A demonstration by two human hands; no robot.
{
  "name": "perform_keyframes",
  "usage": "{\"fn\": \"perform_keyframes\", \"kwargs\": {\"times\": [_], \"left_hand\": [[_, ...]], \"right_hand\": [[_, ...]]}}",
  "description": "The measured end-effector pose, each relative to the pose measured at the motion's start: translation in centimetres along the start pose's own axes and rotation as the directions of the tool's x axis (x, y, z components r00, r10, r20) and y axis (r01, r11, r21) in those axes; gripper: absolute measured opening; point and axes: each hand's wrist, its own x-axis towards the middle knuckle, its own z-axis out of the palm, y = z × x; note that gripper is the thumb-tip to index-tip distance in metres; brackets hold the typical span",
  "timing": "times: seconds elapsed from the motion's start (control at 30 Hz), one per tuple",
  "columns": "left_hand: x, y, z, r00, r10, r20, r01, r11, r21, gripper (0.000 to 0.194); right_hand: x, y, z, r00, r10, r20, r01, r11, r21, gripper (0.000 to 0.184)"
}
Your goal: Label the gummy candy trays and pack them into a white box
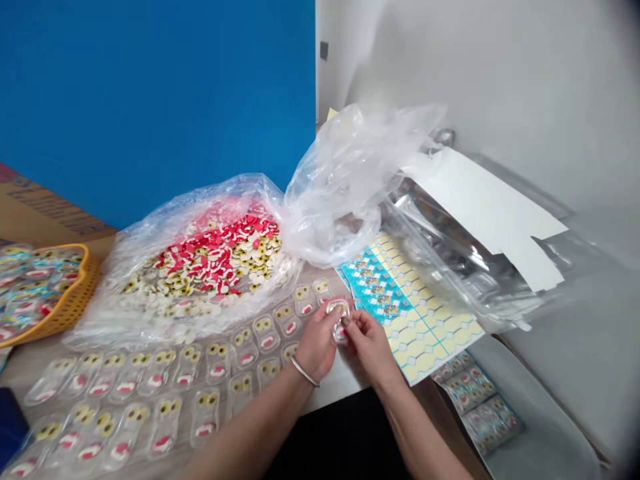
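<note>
My left hand and my right hand come together near the table's front edge. Between them is a small clear plastic tray with red, white and yellowish pieces in it. The left fingers grip its left side, while the right thumb and fingers press at its right side. Fingers cover part of the tray. To the left lie rows of similar clear trays, each with two yellow-and-black eye pieces and a red-and-white mouth piece. Behind these, a clear plastic bag spreads open around a heap of loose eye and mouth pieces.
On the right, printed blue and yellow sheets overhang the table edge, beside a crumpled bag. White card lies on plastic-wrapped material. A yellow basket of packed trays stands left. More packs sit low at right.
</note>
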Motion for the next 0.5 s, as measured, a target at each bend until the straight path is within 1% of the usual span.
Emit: {"fn": "perform_keyframes", "kwargs": {"times": [0.03, 0.07, 0.1, 0.13, 0.17, 0.2, 0.23, 0.27, 0.33, 0.4, 0.43, 0.47, 0.5], "left_hand": [[0.1, 0.5, -0.3, 1.0, 0.017, -0.012, -0.016, 0.999, 0.05, 0.029], [0.1, 1.1, -0.6, 0.997, 0.069, -0.036, -0.065, 0.991, 0.116, 0.03], [0.1, 1.8, -1.0, 0.986, 0.156, -0.06, -0.141, 0.968, 0.208, 0.032], [0.0, 2.5, -1.4, 0.964, 0.26, -0.062, -0.227, 0.919, 0.322, 0.033], [-0.2, 3.1, -1.8, 0.935, 0.355, -0.027, -0.306, 0.841, 0.445, 0.032], [-0.5, 3.6, -2.2, 0.91, 0.412, 0.049, -0.368, 0.746, 0.556, 0.029], [-0.8, 3.9, -2.6, 0.892, 0.426, 0.149, -0.416, 0.647, 0.639, 0.026], [-1.2, 4.0, -2.9, 0.879, 0.407, 0.25, -0.456, 0.559, 0.693, 0.023], [-1.8, 3.6, -3.4, 0.85, 0.343, 0.401, -0.521, 0.43, 0.737, 0.021], [-2.0, 2.7, -3.7, 0.822, 0.306, 0.48, -0.562, 0.31, 0.767, 0.02], [-2.0, 2.2, -3.7, 0.811, 0.293, 0.507, -0.573, 0.22, 0.789, 0.019], [-2.0, 1.7, -3.8, 0.799, 0.273, 0.537, -0.579, 0.103, 0.809, 0.019], [-1.8, 1.3, -3.8, 0.786, 0.242, 0.569, -0.579, -0.035, 0.815, 0.019]], "right_hand": [[0.2, 0.0, -0.3, 1.0, 0.006, 0.005, -0.006, 1.0, -0.019, 0.027], [0.3, 0.0, -0.7, 1.0, 0.003, -0.002, -0.003, 0.998, -0.057, 0.027], [0.5, 0.1, -1.1, 1.0, -0.006, -0.011, 0.005, 0.993, -0.115, 0.026], [0.6, 0.2, -1.4, 1.0, -0.022, -0.017, 0.018, 0.979, -0.202, 0.024], [0.7, 0.4, -1.7, 0.999, -0.039, -0.014, 0.033, 0.953, -0.302, 0.022], [0.8, 0.7, -1.9, 0.998, -0.057, -0.006, 0.05, 0.915, -0.4, 0.02], [0.8, 0.9, -1.9, 0.997, -0.072, 0.006, 0.066, 0.872, -0.485, 0.019], [0.8, 1.1, -1.8, 0.996, -0.083, 0.018, 0.079, 0.831, -0.55, 0.017], [0.8, 1.5, -1.5, 0.995, -0.1, 0.029, 0.096, 0.774, -0.626, 0.016], [0.6, 1.6, -0.9, 0.992, -0.12, 0.031, 0.109, 0.727, -0.678, 0.015], [0.5, 1.5, -0.7, 0.991, -0.131, 0.029, 0.113, 0.705, -0.7, 0.015], [0.3, 1.4, -0.4, 0.989, -0.145, 0.022, 0.115, 0.673, -0.73, 0.015], [0.1, 1.3, -0.3, 0.987, -0.162, 0.014, 0.113, 0.62, -0.777, 0.016]]}}
